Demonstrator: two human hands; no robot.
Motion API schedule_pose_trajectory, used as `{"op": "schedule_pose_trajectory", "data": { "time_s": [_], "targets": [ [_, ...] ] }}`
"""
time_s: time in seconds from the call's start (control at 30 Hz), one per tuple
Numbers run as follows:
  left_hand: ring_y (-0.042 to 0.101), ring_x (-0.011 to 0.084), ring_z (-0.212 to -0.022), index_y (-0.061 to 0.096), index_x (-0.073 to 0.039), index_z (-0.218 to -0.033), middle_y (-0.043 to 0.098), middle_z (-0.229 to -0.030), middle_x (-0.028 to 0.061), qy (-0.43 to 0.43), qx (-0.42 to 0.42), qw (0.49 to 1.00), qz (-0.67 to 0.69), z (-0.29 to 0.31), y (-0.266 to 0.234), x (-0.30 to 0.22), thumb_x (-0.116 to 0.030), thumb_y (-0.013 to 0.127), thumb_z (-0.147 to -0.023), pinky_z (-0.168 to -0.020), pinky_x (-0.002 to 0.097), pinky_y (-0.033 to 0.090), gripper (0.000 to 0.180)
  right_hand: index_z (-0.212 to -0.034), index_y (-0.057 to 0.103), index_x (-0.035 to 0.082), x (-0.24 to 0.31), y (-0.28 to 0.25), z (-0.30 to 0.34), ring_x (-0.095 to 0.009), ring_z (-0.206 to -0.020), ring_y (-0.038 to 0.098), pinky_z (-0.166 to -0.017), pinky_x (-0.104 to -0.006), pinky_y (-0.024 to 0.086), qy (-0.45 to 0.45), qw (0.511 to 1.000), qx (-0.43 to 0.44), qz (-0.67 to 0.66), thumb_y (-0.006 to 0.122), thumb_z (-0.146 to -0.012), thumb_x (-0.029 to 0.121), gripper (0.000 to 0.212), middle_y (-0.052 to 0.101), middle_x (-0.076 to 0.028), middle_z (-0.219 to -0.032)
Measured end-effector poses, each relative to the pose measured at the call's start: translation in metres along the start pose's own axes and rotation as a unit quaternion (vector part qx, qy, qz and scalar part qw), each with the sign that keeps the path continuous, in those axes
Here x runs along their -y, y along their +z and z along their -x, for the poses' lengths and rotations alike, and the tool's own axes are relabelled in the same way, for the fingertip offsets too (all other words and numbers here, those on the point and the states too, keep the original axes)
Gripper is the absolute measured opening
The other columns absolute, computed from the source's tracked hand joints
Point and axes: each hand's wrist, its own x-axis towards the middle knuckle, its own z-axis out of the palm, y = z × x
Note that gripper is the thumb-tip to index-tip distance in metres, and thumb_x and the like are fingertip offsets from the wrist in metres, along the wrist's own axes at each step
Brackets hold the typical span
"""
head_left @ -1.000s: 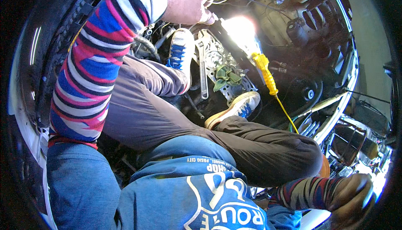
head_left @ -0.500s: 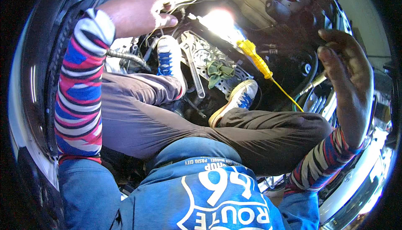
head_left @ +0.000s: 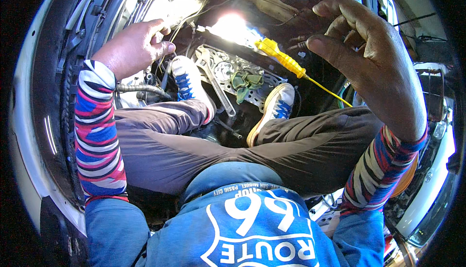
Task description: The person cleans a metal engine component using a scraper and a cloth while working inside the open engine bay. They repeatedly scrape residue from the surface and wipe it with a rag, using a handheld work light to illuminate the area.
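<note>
At the left, my left hand [head_left: 133,47] is raised beside loose wires [head_left: 187,20], its fingers curled and its thumb slightly apart from them. I see nothing in its grip. My right hand [head_left: 371,55] hangs in the air at the right, fingers bent and spread, holding nothing. Between the hands a lit work lamp with a yellow handle [head_left: 280,57] lies slanted, its bulb end glaring white. Below the lamp, an adjustable wrench [head_left: 216,85] rests on a perforated metal plate [head_left: 224,70], next to a crumpled green cloth or glove [head_left: 246,83].
I sit inside a vehicle's engine bay, with my shoes [head_left: 187,85] by the plate. A yellow cord [head_left: 330,92] runs from the lamp toward my right knee. A ribbed hose [head_left: 138,88] lies under my left wrist. Body panels [head_left: 36,170] curve along the sides.
My right hand has risen and moved inward toward the lamp. My left hand has shifted left and slightly down, away from the glare. The view has tilted a little.
</note>
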Motion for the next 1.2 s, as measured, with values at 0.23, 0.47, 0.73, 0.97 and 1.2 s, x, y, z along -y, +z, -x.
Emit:
{"op": "schedule_pose_trajectory", "data": {
  "time_s": [0.23,0.47,0.73,0.97,1.2],
  "targets": [
    [0.06,0.022,-0.075,0.059,0.002,-0.118,0.061,-0.081,0.0143,-0.009,0.03,0.999,-0.018,-0.003,0.001,-0.005,-0.024,0.066,-0.095,-0.072,0.0356,0.048,0.036,-0.122,0.063,0.0,-0.002,-0.002,0.003,-0.011,-0.071,0.054,-0.063,-0.0277,0.044,0.002,1.0,-0.005,0.014,0.074,-0.09,0.021,0.041,0.059,-0.004,-0.081],
    [0.059,0.0215,-0.076,0.058,0.002,-0.119,0.061,-0.082,0.0143,0.005,0.002,1.0,0.01,-0.001,0.004,-0.005,-0.022,0.067,-0.094,-0.072,0.0353,0.048,0.035,-0.12,0.064,0.001,-0.011,0.001,0.003,-0.016,-0.073,0.059,-0.064,-0.0308,0.046,-0.04,0.998,-0.018,0.035,0.076,-0.088,0.021,0.04,0.063,-0.008,-0.085],
    [0.058,0.0221,-0.076,0.058,0.0,-0.118,0.061,-0.084,0.0147,-0.01,0.013,1.0,-0.014,-0.002,0.004,-0.006,-0.021,0.068,-0.093,-0.072,0.0362,0.048,0.035,-0.12,0.066,0.006,0.02,-0.016,-0.006,-0.023,-0.084,0.064,-0.075,-0.0349,0.049,0.001,0.999,0.026,0.029,0.078,-0.083,0.027,0.045,0.068,-0.013,-0.091],
    [0.061,0.0412,-0.111,0.057,0.005,-0.125,0.064,-0.117,0.0285,0.04,-0.05,0.995,-0.074,-0.007,0.019,0.023,-0.03,0.07,-0.091,-0.098,0.043,0.048,0.051,-0.094,0.072,0.006,-0.017,0.007,-0.001,-0.029,-0.074,0.069,-0.066,-0.039,0.054,-0.091,0.973,-0.156,0.14,0.076,-0.077,0.028,0.028,0.07,-0.016,-0.081],
    [0.058,0.0347,-0.101,0.052,0.007,-0.125,0.06,-0.112,0.0227,0.031,-0.013,0.997,-0.072,-0.017,0.021,0.033,-0.028,0.071,-0.09,-0.091,0.0433,0.045,0.053,-0.076,0.077,0.011,-0.015,0.022,-0.002,-0.029,-0.072,0.073,-0.062,-0.042,0.055,-0.07,0.993,-0.039,0.084,0.072,-0.069,0.025,0.017,0.073,-0.013,-0.078]
  ]
}}
